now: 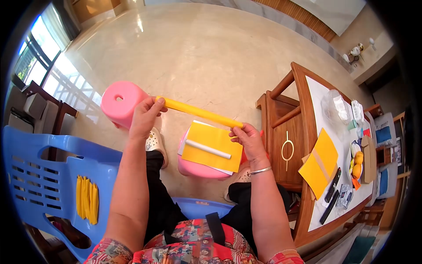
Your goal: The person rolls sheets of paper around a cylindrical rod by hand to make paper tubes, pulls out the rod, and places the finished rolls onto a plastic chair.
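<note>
A long, narrow yellow paper strip, folded or rolled, (200, 113) is stretched between my two hands above the floor. My left hand (148, 113) pinches its left end, and my right hand (248, 137) pinches its right end, which sits a little lower. Below the strip, a yellow paper sheet (202, 163) lies over white paper on a pink stool (198, 170). Across that sheet rests a white rod or tube (208, 149), slightly slanted. Whether the strip is hollow cannot be seen.
Several folded yellow strips (87, 199) lie on a blue plastic chair (33, 171) at left. A second pink stool (125, 102) stands ahead on the left. At right, a wooden table (303, 207) bears yellow paper (322, 163), remote controls (332, 185), fruit (358, 165) and packaging.
</note>
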{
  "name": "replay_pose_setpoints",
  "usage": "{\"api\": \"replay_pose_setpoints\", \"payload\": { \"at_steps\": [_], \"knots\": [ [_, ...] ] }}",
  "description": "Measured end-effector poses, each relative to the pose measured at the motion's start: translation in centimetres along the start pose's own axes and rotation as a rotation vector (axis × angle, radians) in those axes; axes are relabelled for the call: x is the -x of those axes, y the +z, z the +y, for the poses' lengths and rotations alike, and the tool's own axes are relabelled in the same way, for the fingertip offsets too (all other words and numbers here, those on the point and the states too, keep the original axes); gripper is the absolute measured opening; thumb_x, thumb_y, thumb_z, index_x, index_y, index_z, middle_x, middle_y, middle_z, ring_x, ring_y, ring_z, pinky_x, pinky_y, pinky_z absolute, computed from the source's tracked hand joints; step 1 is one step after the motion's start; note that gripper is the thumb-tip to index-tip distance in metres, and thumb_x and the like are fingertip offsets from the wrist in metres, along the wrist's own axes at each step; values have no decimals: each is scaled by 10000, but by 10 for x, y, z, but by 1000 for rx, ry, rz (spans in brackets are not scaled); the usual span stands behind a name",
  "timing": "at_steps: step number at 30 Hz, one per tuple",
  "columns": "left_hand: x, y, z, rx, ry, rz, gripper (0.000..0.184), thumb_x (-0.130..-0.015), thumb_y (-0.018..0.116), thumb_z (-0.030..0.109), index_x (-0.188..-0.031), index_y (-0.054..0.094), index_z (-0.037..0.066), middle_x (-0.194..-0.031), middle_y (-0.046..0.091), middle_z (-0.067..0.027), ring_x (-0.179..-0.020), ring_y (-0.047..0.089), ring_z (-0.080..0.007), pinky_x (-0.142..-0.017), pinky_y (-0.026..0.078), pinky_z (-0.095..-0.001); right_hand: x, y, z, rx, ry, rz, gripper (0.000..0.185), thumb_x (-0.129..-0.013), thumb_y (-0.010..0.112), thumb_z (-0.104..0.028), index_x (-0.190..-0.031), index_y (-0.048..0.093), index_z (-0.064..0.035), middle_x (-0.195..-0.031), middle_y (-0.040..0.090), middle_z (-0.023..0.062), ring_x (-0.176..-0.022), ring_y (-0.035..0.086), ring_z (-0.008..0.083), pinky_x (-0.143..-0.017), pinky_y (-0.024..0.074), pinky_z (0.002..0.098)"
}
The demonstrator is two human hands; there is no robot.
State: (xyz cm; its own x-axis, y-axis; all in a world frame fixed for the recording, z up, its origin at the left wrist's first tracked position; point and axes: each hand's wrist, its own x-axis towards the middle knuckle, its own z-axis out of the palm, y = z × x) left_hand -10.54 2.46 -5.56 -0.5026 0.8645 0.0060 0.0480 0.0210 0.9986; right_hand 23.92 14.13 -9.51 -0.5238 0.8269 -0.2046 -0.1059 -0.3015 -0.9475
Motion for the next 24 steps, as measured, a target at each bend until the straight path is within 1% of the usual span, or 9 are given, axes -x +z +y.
{"api": "replay_pose_setpoints", "payload": {
  "at_steps": [3,6,9,12,15,18,21,24],
  "knots": [
    [-2,-1,0,-2,6,5,252,-1046,629,302,-1032,699,60,-915,740,-36,-825,675,-94,-762,488,-248,-2,-4,0,-43,-13,43,155,-983,721,-130,-1111,705,-44,-1006,737,52,-902,704,146,-780,587,285],
    [-2,-2,-1,15,-4,-7,271,-1022,668,315,-1034,713,48,-880,717,-19,-841,657,-87,-752,479,-267,-1,-3,-2,-37,-30,28,169,-1017,680,-178,-1113,700,-40,-997,736,63,-894,706,152,-781,588,295],
    [-2,0,-3,34,12,6,275,-1024,665,317,-1038,713,47,-887,717,-17,-839,665,-89,-745,482,-264,0,0,-6,-152,30,65,226,-1059,610,-240,-1115,694,-37,-987,737,75,-883,710,166,-782,592,312],
    [-3,0,-3,17,20,2,247,-1057,616,288,-1034,691,54,-919,739,-42,-825,682,-96,-746,501,-248,0,-1,-7,-235,29,63,289,-1081,564,-294,-1122,687,-36,-984,737,84,-880,714,183,-789,598,340],
    [-1,2,-1,27,15,12,250,-1055,622,294,-1035,691,54,-930,739,-41,-827,685,-100,-756,515,-254,0,0,-1,-301,32,65,273,-1061,612,-291,-1117,664,-29,-1027,739,107,-893,710,196,-813,588,335],
    [1,4,3,43,-1,12,253,-1050,630,301,-1039,692,56,-937,737,-38,-835,686,-104,-761,524,-261,-1,-1,3,-292,32,67,277,-1063,607,-297,-1123,664,-32,-1026,740,105,-896,711,199,-815,589,339],
    [2,4,5,48,6,-7,258,-1047,636,304,-1048,699,55,-931,732,-30,-848,683,-103,-765,518,-259,-3,0,5,-280,22,111,278,-1064,599,-311,-1109,676,-48,-993,737,82,-879,721,197,-788,615,358],
    [4,5,11,8,20,-25,266,-1044,638,305,-1059,705,48,-929,726,-23,-855,680,-102,-770,513,-258,-1,-1,-1,-279,36,112,273,-1062,604,-323,-1083,673,-60,-972,722,58,-866,703,172,-787,600,336]
  ]
}}
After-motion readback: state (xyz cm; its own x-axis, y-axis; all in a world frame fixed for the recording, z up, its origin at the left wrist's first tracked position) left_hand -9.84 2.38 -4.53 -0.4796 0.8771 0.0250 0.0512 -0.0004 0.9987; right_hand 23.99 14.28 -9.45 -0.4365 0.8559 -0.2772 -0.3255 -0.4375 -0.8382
